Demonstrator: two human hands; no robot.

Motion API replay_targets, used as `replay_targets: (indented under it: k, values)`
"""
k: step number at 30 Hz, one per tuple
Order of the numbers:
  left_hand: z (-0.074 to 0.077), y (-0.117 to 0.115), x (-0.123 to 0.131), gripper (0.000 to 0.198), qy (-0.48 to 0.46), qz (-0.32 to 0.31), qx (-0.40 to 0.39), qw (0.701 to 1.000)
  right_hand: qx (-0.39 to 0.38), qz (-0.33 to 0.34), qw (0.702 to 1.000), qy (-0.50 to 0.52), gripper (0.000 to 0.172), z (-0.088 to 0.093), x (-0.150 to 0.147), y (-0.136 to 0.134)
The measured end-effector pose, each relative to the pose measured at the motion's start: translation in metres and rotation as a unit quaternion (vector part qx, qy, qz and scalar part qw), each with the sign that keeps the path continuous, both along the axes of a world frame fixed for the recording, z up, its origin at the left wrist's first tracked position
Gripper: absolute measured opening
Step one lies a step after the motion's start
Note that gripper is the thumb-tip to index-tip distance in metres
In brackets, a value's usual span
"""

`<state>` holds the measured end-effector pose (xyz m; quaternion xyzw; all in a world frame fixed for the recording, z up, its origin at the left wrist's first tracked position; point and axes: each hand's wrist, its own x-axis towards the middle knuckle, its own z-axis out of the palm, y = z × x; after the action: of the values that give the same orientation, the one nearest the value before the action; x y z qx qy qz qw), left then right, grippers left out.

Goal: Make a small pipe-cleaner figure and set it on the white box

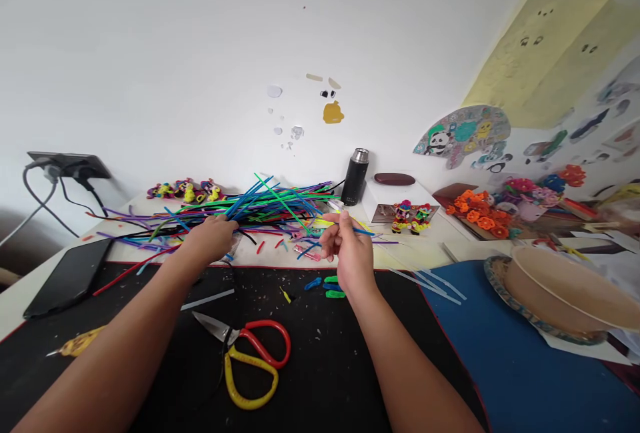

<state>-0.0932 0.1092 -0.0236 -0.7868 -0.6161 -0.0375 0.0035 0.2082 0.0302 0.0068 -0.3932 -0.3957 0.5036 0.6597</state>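
Note:
My left hand [213, 236] reaches into the left part of a long, tangled pile of coloured pipe cleaners [280, 206]. Its fingers are closed at several blue pipe cleaners [247, 196] that slant up from the pile; the fingertips are partly hidden. At the right end of the pile I hold up my right hand [350, 246], thumb raised and fingers curled in. A blue strip shows beside the thumb, but what lies within the fingers is hidden. Short folded green and blue pieces [334, 287] lie on the black mat [320, 366] just below that hand.
Scissors [253, 359] with red and yellow handles lie in front. A black phone [67, 279] is at left, a black flask [355, 178] by the wall. Small pipe-cleaner figures [410, 216] stand by a white box. A large bowl [575, 286] stands at right.

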Motion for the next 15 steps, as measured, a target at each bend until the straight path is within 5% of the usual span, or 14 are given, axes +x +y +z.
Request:
replay_targets:
  k: [3, 5, 9, 15]
  values:
    - [0.016, -0.013, 0.023, 0.039, -0.025, -0.015, 0.036, 0.999, -0.021, 0.010, 0.999, 0.043, 0.059, 0.004, 0.001, 0.000]
    - [0.028, -0.025, 0.047, 0.038, -0.132, -0.074, -0.032, 0.988, -0.034, 0.035, 0.997, 0.056, 0.058, 0.006, -0.001, -0.002]
    - [0.043, -0.049, 0.090, 0.054, -0.395, -0.179, -0.275, 0.858, -0.046, 0.085, 0.994, 0.051, 0.058, 0.005, -0.005, -0.006]
    - [0.051, -0.055, 0.109, 0.040, -0.679, -0.120, -0.248, 0.681, -0.072, 0.144, 0.987, 0.008, 0.059, -0.005, -0.010, -0.006]
